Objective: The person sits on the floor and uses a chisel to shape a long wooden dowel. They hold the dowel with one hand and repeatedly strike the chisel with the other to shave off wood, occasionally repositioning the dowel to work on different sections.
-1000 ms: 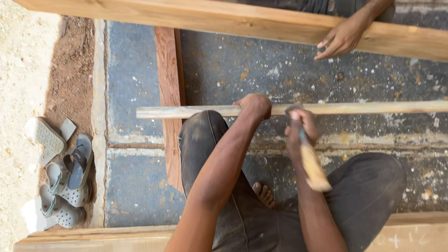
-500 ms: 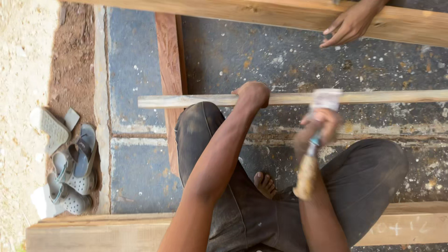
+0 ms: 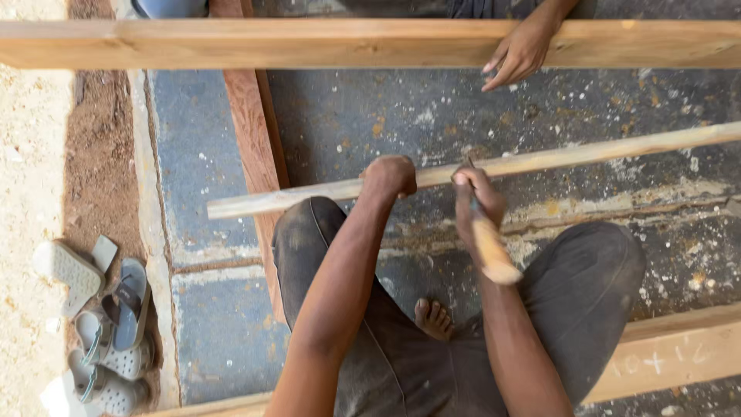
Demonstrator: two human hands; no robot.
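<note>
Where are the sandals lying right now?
The sandals lie at the lower left of the head view, on the dirt beside the slab's edge, left of the person's knee.

A long thin pale wooden strip (image 3: 540,164) lies between two broad wooden planks; grey rubber sandals (image 3: 108,324) lie left.

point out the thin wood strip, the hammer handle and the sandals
thin wood strip (image 3: 293,200): head view, bare left stretch
hammer handle (image 3: 492,252): head view, pale lower end
sandals (image 3: 127,303): head view, grey sole

Sandals (image 3: 108,332) heaped on the dirt at left — grey, worn. A reddish plank (image 3: 255,147) lies on the speckled floor (image 3: 370,108).
</note>
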